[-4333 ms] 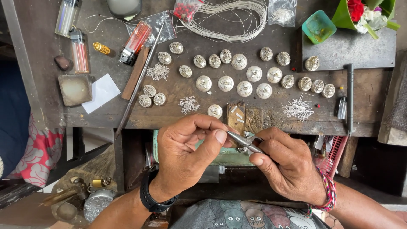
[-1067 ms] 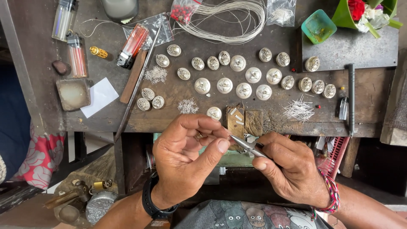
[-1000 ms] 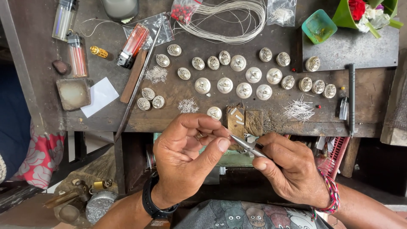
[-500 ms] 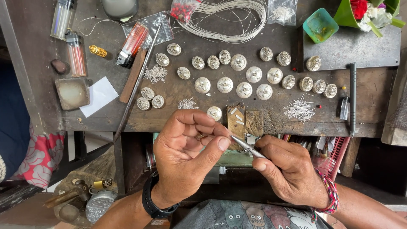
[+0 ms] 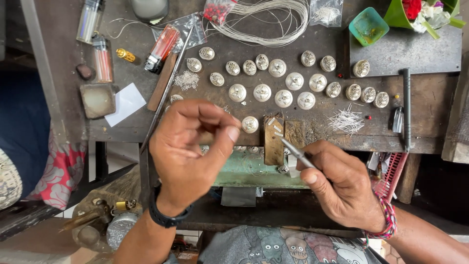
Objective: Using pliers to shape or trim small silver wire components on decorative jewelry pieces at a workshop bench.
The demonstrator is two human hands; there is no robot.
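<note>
Looking down at a dark workbench (image 5: 420,132), we hold our left hand (image 5: 193,151) raised over its front edge, fingers curled with thumb and forefinger pinched together; whether they grip anything we cannot tell. Our right hand (image 5: 342,183) clamps slim metal tweezers (image 5: 293,149), tip angled toward a small wooden peg (image 5: 273,142), probably for steadiness. Rows of round silver ornaments (image 5: 276,80) lie just beyond.

Soft even daylight over my dark wooden workbench (image 5: 312,132), brightest toward 12 o'clock. Small glints on round silver domed buttons (image 5: 273,85). Sharp centre; dim, slightly blurred toward 7 o'clock.
</note>
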